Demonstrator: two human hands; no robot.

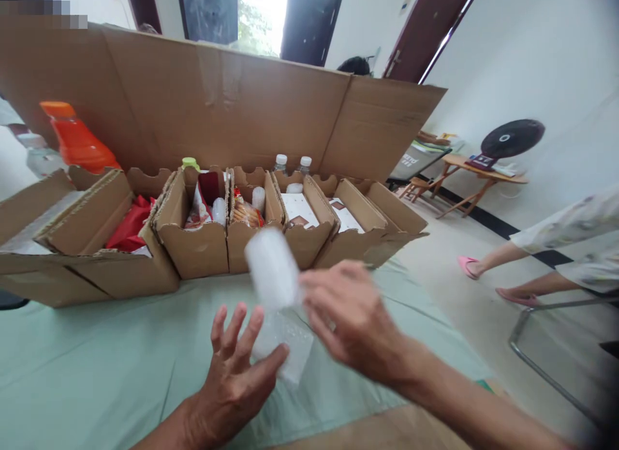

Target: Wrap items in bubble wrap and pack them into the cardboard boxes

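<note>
A white, translucent wrapped roll [272, 267], blurred by motion, is tilted above the table, its right edge gripped in the fingers of my right hand [351, 311]. Its exact kind is hard to make out. Below it, a piece of clear bubble wrap [294, 356] lies on the pale green cloth [193, 347]. My left hand [242, 360] is open with fingers spread, its thumb over the edge of the bubble wrap. Whether it touches the wrap I cannot tell.
Behind my hands stands a row of cardboard bins [203, 247] holding packets, bottles and similar white rolls. A tall cardboard panel [271, 102] rises behind them. An orange bottle [80, 140] stands at left. To the right are a fan [512, 138], a metal chair frame [522, 321] and a person's legs [546, 285].
</note>
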